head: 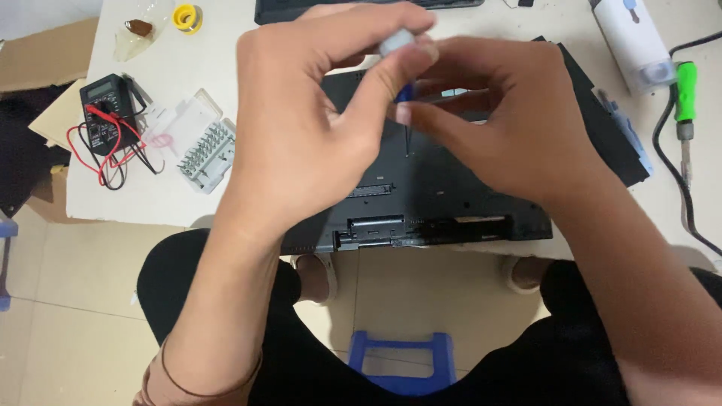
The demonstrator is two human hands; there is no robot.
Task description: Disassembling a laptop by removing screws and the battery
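Note:
A black laptop [436, 195] lies upside down on the white table [195, 60], its underside facing up. A small blue precision screwdriver [404, 94] stands upright with its thin tip on the laptop's base. My left hand [308, 128] pinches the screwdriver's pale cap between thumb and forefinger from above. My right hand [504, 120] grips the blue shaft just below with its fingertips. Both hands cover much of the laptop's middle.
A clear case of screwdriver bits [204, 146] lies open at the left. Beside it sits a black multimeter [105, 113] with red and black leads. A solder spool [186, 16] lies at the back, a green-handled tool [684, 98] at the right. A blue stool [402, 361] stands below.

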